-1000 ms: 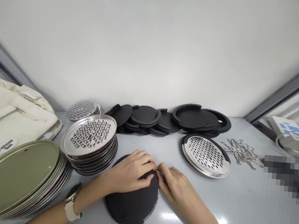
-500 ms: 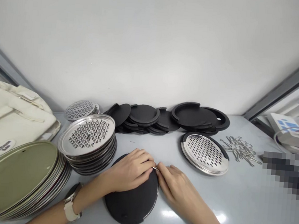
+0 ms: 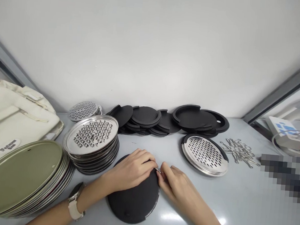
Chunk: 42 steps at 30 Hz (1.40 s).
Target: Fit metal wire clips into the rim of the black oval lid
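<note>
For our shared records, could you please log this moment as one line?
left hand: on black round disc | right hand: pinching small silver metal piece at disc's edge | nearby: round silver perforated plate; silver metal clips

- Round matte-black disc (image 3: 132, 205), lying flat on the grey table (image 3: 238, 211), a thin bright line along its right edge, its upper part partly hidden
- Small shiny metal clip (image 3: 157, 170), mostly covered, at the disc's far right rim
</note>
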Tool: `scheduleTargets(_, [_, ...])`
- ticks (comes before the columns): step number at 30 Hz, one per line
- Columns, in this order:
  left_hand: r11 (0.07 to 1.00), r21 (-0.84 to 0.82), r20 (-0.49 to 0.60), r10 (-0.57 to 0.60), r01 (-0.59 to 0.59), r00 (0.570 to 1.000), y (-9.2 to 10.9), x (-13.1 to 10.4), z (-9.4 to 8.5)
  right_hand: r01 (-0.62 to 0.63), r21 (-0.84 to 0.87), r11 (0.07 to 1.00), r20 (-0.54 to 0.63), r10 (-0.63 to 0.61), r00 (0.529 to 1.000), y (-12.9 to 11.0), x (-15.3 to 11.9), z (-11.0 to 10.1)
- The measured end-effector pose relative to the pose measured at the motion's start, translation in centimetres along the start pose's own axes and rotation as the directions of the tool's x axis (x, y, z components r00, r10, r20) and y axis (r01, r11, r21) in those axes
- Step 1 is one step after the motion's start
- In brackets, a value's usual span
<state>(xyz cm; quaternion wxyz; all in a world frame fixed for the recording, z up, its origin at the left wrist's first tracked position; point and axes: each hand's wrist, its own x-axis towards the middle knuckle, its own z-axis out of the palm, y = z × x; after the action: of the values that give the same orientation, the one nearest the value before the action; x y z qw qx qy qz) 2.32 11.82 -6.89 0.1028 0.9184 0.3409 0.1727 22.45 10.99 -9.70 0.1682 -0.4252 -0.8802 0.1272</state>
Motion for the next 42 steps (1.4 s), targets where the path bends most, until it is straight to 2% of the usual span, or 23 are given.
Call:
scheduleTargets(6, [0.999,0.018,-0.030,0.038,-0.038,0.999,-0.2,-0.2,0.0,-0.040,0.023,0.999,0.012,0.040,0.999,0.0,-0.1,0.1])
scheduleTargets(11, [0.993,0.113,-0.072,0.049,-0.041,0.996,0.0,-0.2,0.1,-0.058,0.085,0.995,-0.002,0.059,0.998,-0.1,0.0,0.3])
scheduleTargets(16, [0.978,0.197,-0.073,0.084,-0.068,0.994,0.1,-0.3,0.2,-0.062,0.069,0.996,-0.039,0.065,0.997,-0.2,0.2,0.5])
scheduleTargets(24, [0.976,0.200,-0.076,0.105,-0.088,0.992,0.2,-0.6,0.3,-0.004,0.010,1.000,-0.074,0.004,0.997,-0.4,0.2,0.7])
scheduleTargets(36, [0.990,0.133,-0.091,0.064,-0.052,0.994,0.3,-0.5,0.1,0.089,-0.111,0.990,-0.131,-0.104,0.986,-0.9,0.2,0.7])
scheduleTargets(42, [0.986,0.149,-0.083,0.083,-0.070,0.993,0.4,-0.5,0.0,0.098,-0.162,0.982,-0.160,-0.124,0.979,-0.6,0.3,1.2])
